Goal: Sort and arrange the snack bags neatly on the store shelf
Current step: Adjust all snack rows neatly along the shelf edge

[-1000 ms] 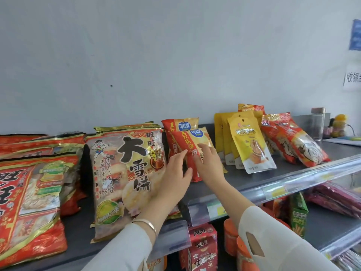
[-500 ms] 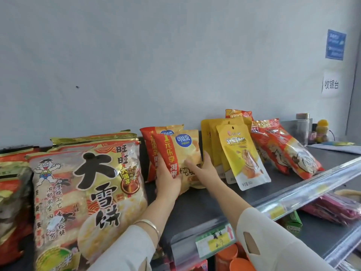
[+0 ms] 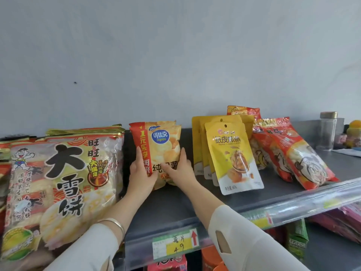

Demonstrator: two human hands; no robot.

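Two red-and-yellow chip bags [image 3: 159, 142] stand upright, one behind the other, at the middle of the grey top shelf [image 3: 175, 204]. My left hand [image 3: 141, 176] grips their lower left edge and my right hand [image 3: 178, 171] grips the lower right edge. Left of them lies a stack of large rice-cracker bags [image 3: 62, 184]. To the right lean several yellow walnut pouches [image 3: 232, 153], then red-orange snack bags [image 3: 293, 153].
A clear price rail [image 3: 254, 218] with a yellow tag [image 3: 175, 244] runs along the shelf's front edge. A glass jar [image 3: 328, 130] stands at the far right back. Packages fill the lower shelf [image 3: 332, 249]. A grey wall [image 3: 175, 55] backs the shelf.
Both hands have closed on the chip bags, squared the two together and stood them upright. The view has shifted closer and to the right.
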